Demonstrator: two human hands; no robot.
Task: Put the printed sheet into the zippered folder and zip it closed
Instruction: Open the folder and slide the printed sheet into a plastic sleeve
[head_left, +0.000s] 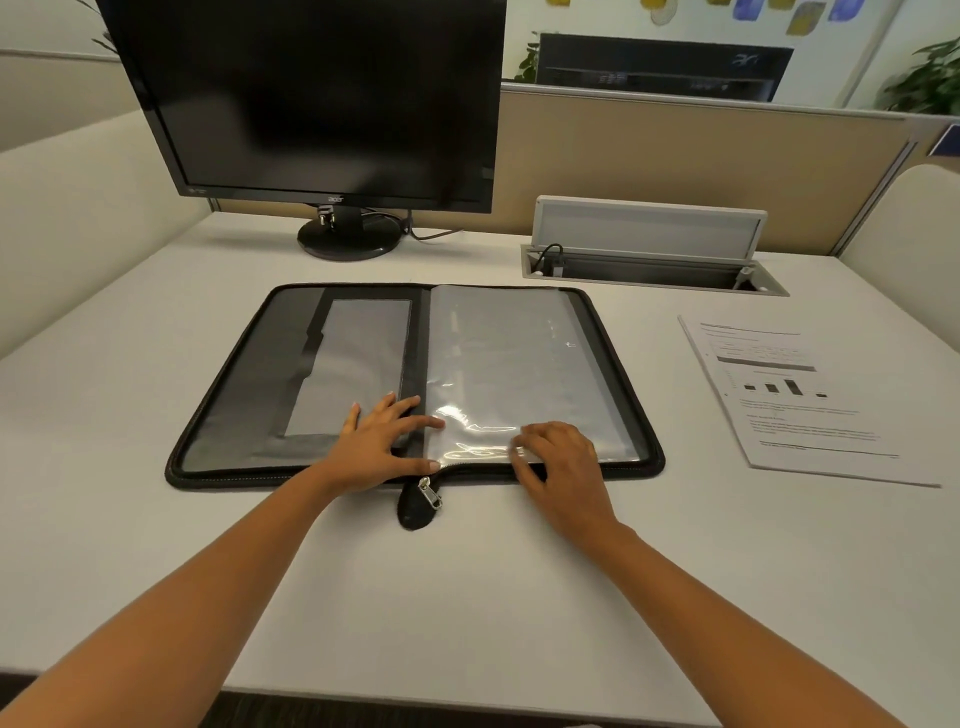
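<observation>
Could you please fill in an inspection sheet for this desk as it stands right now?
Surface: white desk, matt, level.
Job's things: zippered folder lies open flat, clear sleeve on its right half, zip pull at the near edge by the spine; printed sheet lies on the desk right of the folder, apart, not yet inside.
Clutter: nothing seen.
Hands: left hand flat, fingers spread, on the spine; right hand fingers curled at the sleeve's near edge, pinch unclear.
Cables: power cable trails behind the monitor; black lead in the open cable box.
Surroundings: monitor dark; beige partition; plant beyond.
</observation>
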